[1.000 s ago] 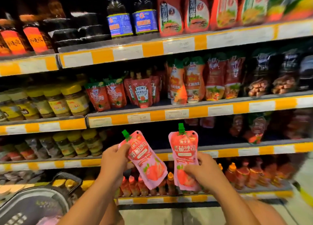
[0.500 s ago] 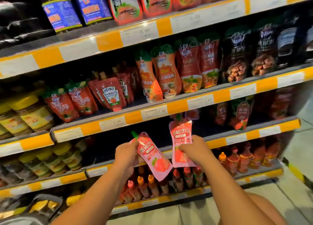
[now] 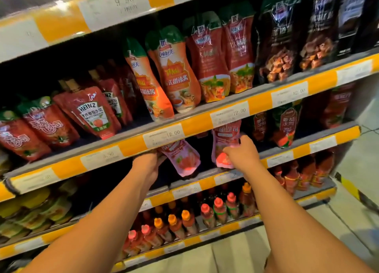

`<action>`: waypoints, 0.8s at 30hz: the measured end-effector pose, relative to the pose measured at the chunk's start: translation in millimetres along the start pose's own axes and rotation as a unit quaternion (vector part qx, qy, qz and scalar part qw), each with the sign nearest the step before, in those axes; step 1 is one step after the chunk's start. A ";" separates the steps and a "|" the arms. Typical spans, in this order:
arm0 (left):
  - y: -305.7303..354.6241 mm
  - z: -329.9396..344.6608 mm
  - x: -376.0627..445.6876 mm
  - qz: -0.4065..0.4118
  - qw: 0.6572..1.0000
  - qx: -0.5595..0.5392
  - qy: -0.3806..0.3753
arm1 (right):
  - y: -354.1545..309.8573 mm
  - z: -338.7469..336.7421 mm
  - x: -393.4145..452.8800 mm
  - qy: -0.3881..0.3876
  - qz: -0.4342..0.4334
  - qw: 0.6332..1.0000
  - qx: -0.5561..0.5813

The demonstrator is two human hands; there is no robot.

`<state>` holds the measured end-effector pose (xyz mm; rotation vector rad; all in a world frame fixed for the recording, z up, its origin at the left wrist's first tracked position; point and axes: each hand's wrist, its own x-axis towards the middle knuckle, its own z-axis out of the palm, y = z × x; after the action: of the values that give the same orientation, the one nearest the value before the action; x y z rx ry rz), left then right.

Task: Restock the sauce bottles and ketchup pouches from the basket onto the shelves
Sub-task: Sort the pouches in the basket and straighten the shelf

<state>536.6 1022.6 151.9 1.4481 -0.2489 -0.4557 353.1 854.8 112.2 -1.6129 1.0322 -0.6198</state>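
Observation:
Each of my hands holds a pink ketchup pouch inside the dark gap of the second-lowest shelf (image 3: 229, 175). My left hand (image 3: 148, 166) grips the left pouch (image 3: 181, 159), which tilts to the right, its top hidden behind the yellow price rail above. My right hand (image 3: 243, 152) grips the right pouch (image 3: 223, 147), which stands nearly upright with its spout hidden by the same rail. The basket is out of view.
Heinz ketchup pouches (image 3: 92, 110) and orange sauce pouches (image 3: 176, 71) fill the shelf above my hands. Dark ketchup pouches (image 3: 285, 127) stand right of the right pouch. Small sauce bottles (image 3: 217, 211) line the bottom shelf. Tiled floor (image 3: 352, 194) lies at right.
Both hands have pushed forward and up, carrying the two pouches from in front of the shelf into the gap under the price rail. The view has moved closer and to the right.

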 end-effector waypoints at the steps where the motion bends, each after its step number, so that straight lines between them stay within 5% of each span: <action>1: -3.2 3.4 5.2 0.018 1.000 0.015 -0.019 | 0.8 -0.4 3.3 0.001 -0.004 1.000 -0.009; 9: -39.2 25.3 20.4 0.068 0.980 0.179 -0.052 | 16.4 2.6 27.4 -0.049 -0.032 0.997 -0.058; 14: -78.1 14.4 10.9 0.079 0.940 0.296 -0.149 | 20.1 3.2 35.1 -0.059 -0.047 0.995 -0.057; 24: -98.4 21.4 45.9 0.097 0.917 0.361 -0.139 | 28.8 10.3 42.9 0.017 -0.030 0.993 -0.109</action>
<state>553.6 977.4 52.2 2.0491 -0.8526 -0.4244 373.6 821.3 77.0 -1.8349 1.1106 -0.5924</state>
